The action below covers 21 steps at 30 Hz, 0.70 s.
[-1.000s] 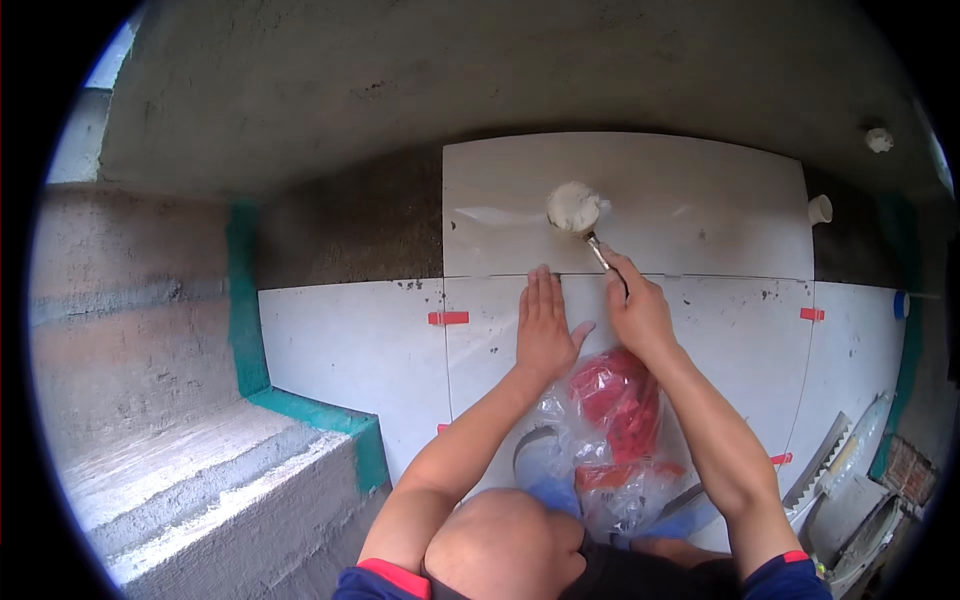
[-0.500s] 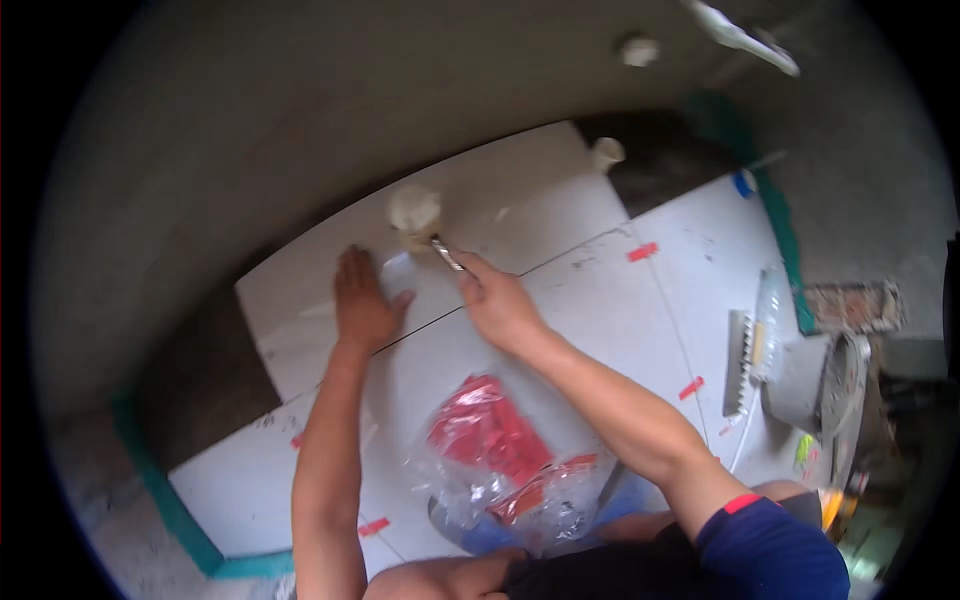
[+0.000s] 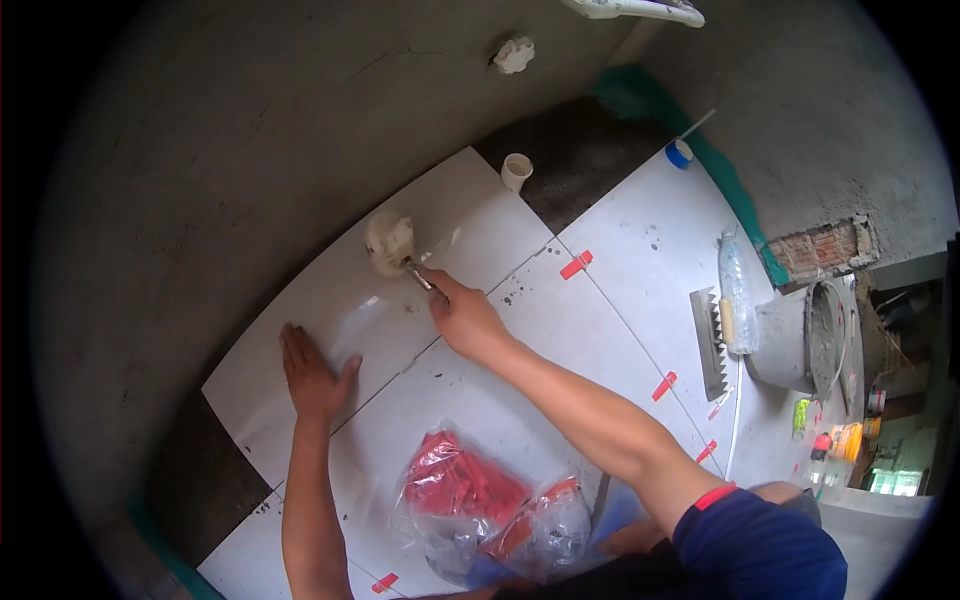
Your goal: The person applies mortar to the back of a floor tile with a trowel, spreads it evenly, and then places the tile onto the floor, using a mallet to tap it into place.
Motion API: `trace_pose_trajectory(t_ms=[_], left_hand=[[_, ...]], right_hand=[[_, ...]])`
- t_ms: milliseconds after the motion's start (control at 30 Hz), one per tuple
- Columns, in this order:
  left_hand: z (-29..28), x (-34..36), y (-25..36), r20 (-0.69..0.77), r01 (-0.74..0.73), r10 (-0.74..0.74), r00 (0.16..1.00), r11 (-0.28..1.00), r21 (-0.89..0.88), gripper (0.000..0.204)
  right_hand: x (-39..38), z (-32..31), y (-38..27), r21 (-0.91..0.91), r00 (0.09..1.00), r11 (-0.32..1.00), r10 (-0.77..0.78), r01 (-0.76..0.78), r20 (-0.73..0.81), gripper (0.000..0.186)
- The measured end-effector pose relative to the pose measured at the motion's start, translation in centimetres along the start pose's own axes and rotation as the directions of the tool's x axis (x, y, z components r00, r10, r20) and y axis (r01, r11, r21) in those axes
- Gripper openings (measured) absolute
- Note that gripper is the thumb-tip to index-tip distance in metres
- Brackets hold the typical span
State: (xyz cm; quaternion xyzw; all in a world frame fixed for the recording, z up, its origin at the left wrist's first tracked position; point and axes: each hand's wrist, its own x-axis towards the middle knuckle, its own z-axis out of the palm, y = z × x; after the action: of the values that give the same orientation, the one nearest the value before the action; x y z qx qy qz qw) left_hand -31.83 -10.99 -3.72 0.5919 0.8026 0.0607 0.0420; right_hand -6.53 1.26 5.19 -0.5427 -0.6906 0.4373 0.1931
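My right hand (image 3: 466, 318) grips the metal handle of a mallet with a pale, worn, rounded head (image 3: 390, 243). The mallet head is over the large white tile (image 3: 490, 220) along the wall; whether it touches the tile I cannot tell. Flat on the same tile, to the left of the mallet, lies my left hand (image 3: 318, 378) with the thumb spread from the fingers. Nearer to me, a clear plastic bag of red tile wedges (image 3: 465, 485) rests on the neighbouring tile. Red wedges, one of them here (image 3: 576, 264), stand in the tile joints.
Dark bare bed (image 3: 570, 150) borders the tile, with a white pipe stub (image 3: 516, 172) by its corner. At right are a notched trowel (image 3: 708, 345), a plastic bottle (image 3: 735, 290) and a grey bucket (image 3: 785, 340). A blue-and-white tape roll (image 3: 679, 154) sits near the green wall strip (image 3: 735, 190).
The whole view has turned and shifted, so the tiles sit differently in the picture. My left hand stays flat on the tile, and my right hand keeps its grip on the mallet.
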Motion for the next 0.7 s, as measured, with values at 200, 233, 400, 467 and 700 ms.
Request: trace_pose_trajectory(t_ms=[200,233,400,467,700], left_hand=[[-0.7,0.2,0.3,0.019,0.008,-0.008,1.000,1.000,-0.002,0.106],[-0.9,0.2,0.3,0.024,0.017,-0.016,1.000,1.000,-0.006,0.106],[-0.8,0.3,0.9,0.042,0.031,-0.031,0.999,0.999,-0.017,0.107],[-0.9,0.1,0.8,0.034,0.021,-0.020,0.999,0.999,-0.032,0.107],[-1.1,0.0,0.6,0.066,0.039,-0.037,0.997,0.999,-0.018,0.108]], right_hand=[[0.3,-1.4,0.4,0.001,0.999,0.999,0.038,-0.038,0.018,0.040],[0.4,-1.8,-0.1,-0.003,0.995,0.998,0.069,-0.069,0.069,0.041],[1.5,-2.2,1.1,-0.020,0.998,0.998,0.058,-0.058,0.007,0.039],[1.9,-2.2,1.1,-0.001,1.000,1.000,0.027,-0.027,-0.015,0.039],[3.2,-2.4,1.4,0.002,0.999,1.000,0.031,-0.031,-0.041,0.035]])
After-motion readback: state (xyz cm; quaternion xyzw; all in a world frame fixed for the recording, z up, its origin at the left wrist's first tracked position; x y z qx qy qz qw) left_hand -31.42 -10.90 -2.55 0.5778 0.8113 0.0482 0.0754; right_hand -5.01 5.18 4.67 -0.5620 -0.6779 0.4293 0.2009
